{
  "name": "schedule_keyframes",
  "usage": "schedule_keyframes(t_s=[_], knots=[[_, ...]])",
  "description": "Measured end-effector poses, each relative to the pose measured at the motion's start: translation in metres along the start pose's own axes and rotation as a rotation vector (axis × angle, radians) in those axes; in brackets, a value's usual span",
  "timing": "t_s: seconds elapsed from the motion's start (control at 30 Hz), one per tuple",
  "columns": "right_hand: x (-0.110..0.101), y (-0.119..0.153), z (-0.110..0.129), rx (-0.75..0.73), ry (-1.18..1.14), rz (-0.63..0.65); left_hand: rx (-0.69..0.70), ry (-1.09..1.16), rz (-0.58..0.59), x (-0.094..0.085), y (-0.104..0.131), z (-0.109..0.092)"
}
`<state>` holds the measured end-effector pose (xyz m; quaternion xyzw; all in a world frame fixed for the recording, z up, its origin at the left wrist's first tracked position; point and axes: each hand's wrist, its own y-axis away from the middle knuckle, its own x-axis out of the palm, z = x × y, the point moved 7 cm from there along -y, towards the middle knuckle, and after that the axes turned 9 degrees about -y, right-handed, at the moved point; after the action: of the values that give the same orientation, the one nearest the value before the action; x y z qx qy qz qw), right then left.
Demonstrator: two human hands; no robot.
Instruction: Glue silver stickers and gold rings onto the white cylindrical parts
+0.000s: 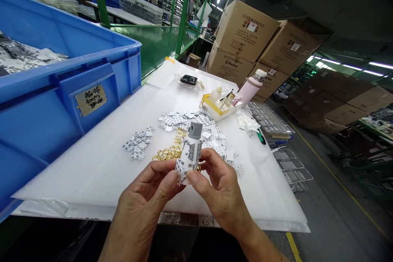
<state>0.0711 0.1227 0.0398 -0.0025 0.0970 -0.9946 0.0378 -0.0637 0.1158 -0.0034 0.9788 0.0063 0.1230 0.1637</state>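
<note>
Thumbs and fingertips of the left hand (147, 194) and right hand (221, 192) grasp a white-and-grey part (190, 151) from both sides, holding it near upright at the lower centre of the frame. Just behind it in mid-frame lie gold rings (167, 154) and a broad spread of dotted white plates (176, 120), with a smaller plate cluster (138, 144) to their left. A blue crate (39, 108) fills the left side, while a yellow-edged tray (211, 107) sits beside a pink bottle (250, 89) right of upper centre.

two hands (219, 192), one cylinder (192, 149), one pink bottle (250, 91)
</note>
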Motion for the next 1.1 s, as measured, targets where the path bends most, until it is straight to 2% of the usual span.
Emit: schedule_keyframes(t_s=[0.1,0.2,0.37,0.47,0.53,0.6,0.73,0.83,0.97,1.1], knots=[[-0.001,0.005,-0.004,-0.026,0.018,-0.024,0.123,-0.131,-0.05,-0.005,0.0,-0.014],[-0.002,0.009,-0.004,-0.074,0.045,-0.021,0.177,-0.151,-0.03,-0.005,0.001,-0.021],[-0.006,0.011,0.002,-0.101,0.077,0.129,0.188,-0.28,-0.056,-0.011,0.003,-0.02],[-0.012,0.012,0.002,-0.067,0.059,0.185,0.366,-0.429,-0.126,-0.013,0.007,-0.028],[-0.018,0.011,0.002,-0.042,0.004,0.163,0.468,-0.479,-0.147,-0.01,0.009,-0.033],[-0.024,0.009,0.0,-0.016,-0.059,0.096,0.452,-0.428,-0.15,-0.007,0.009,-0.034],[-0.028,0.006,-0.004,0.034,-0.176,0.001,0.306,-0.283,-0.111,-0.002,0.006,-0.03],[-0.025,0.006,-0.008,0.048,-0.223,0.001,0.294,-0.325,-0.087,0.0,0.005,-0.03],[-0.025,0.007,-0.016,0.072,-0.242,-0.039,0.248,-0.283,-0.108,-0.006,0.003,-0.021],[-0.026,0.009,-0.027,0.119,-0.292,-0.081,0.304,-0.453,-0.076,-0.006,0.003,-0.019]])
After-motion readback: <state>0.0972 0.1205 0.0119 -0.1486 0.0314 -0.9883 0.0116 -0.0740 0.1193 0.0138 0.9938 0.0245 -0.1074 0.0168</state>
